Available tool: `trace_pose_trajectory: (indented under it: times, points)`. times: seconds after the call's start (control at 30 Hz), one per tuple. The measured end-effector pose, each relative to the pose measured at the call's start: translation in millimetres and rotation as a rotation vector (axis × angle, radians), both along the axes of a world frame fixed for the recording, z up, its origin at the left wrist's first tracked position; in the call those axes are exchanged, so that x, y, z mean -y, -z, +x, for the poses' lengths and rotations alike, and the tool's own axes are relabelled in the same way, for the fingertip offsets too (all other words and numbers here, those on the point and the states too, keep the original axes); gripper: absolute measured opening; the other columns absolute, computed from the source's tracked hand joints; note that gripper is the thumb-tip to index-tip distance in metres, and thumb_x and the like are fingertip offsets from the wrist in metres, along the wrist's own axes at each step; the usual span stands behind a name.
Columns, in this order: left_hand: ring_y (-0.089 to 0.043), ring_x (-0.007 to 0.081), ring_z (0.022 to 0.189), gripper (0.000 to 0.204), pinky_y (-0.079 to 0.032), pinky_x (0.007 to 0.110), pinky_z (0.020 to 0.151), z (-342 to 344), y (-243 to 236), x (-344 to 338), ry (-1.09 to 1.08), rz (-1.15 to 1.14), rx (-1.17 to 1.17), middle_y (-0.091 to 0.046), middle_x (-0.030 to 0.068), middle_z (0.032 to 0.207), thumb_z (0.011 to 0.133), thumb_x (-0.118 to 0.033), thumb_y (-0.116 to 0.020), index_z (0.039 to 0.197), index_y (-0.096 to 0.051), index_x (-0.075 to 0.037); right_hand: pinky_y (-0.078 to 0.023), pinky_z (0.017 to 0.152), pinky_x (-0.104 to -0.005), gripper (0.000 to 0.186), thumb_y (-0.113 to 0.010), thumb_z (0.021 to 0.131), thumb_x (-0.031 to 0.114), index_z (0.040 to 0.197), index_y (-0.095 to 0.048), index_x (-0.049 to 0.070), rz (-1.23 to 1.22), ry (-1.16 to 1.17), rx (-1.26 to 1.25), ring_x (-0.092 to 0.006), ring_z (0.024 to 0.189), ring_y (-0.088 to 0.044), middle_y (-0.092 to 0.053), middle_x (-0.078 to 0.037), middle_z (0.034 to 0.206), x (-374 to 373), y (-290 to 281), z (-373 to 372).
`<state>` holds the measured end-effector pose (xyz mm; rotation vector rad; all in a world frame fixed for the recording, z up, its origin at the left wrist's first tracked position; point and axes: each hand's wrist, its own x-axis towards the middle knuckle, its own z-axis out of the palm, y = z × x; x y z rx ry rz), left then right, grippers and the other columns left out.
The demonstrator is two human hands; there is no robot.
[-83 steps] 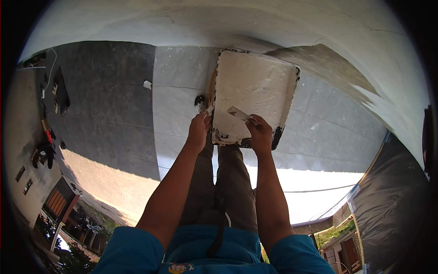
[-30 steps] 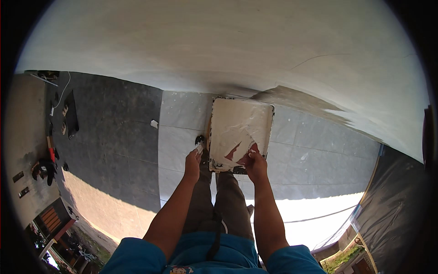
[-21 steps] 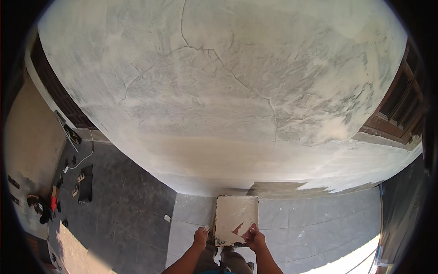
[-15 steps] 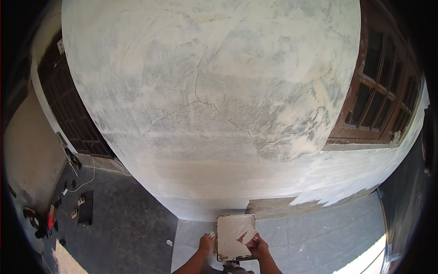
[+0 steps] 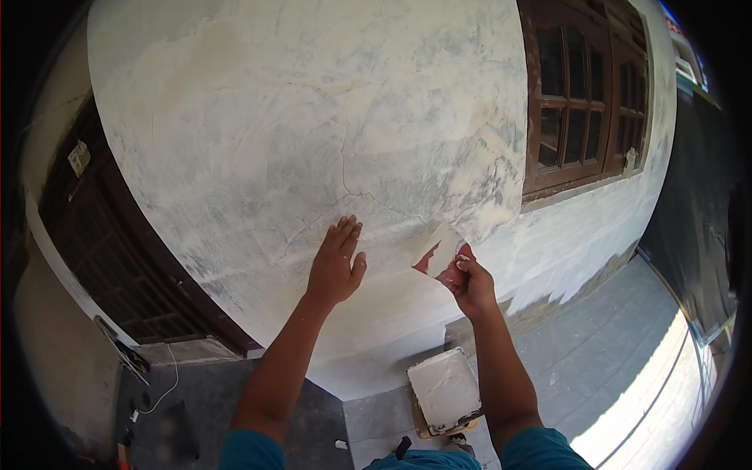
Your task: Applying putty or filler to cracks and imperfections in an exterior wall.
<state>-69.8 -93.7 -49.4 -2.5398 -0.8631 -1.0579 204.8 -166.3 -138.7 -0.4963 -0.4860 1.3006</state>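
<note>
My right hand (image 5: 476, 288) grips a red putty spreader (image 5: 452, 274) smeared with off-white putty, its broad edge turned up close to the wall. My left hand (image 5: 337, 265) is raised with fingers stretched out, at the wall just below the cracks; whether the palm touches cannot be told. The wall (image 5: 298, 141) is patchy white and grey, with a thin branching crack running down its middle. Below, near my feet, sits a square container (image 5: 445, 388) filled with smooth off-white putty.
At right is a brown wooden window (image 5: 576, 102); at left, a dark brown door (image 5: 117, 251). Grey floor tiles (image 5: 580, 356) run along the wall's foot, sunlit at far right. A white cable (image 5: 174, 380) lies on the dark floor, lower left.
Both hands have risen from the putty container to the wall, the right bringing the spreader up from the putty. The view has tilted upward and shifted, bringing both arms further in.
</note>
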Motion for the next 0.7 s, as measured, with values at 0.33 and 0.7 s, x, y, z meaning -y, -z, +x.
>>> trace_pose_trajectory:
  times: [0.33, 0.7]
  points:
    - [-0.035, 0.0266, 0.146, 0.057, -0.024, 0.048, 0.122, -52.9, -152.3, -73.8, -0.113, 0.675, -0.448, -0.042, 0.0088, 0.154, 0.087, -0.021, -0.060, 0.141, -0.050, -0.007, -0.059, 0.081, -0.0349, 0.029, -0.051, 0.092, 0.005, 0.118, -0.057, -0.007, 0.091, 0.345, 0.121, -0.0205, 0.093, -0.068, -0.065, -0.013, 0.108, -30.8, -109.8, -69.2]
    - [-0.032, 0.0288, 0.148, 0.065, -0.020, 0.052, 0.122, -56.7, -134.7, -91.6, -0.112, 0.710, -0.401, -0.038, 0.0112, 0.157, 0.088, -0.027, -0.052, 0.149, -0.041, -0.008, -0.057, 0.089, -0.0399, 0.046, -0.061, 0.085, 0.003, 0.129, -0.055, -0.006, 0.128, 1.394, 1.598, -0.0356, 0.110, -0.066, -0.064, -0.022, 0.125, -83.0, -84.3, -128.5]
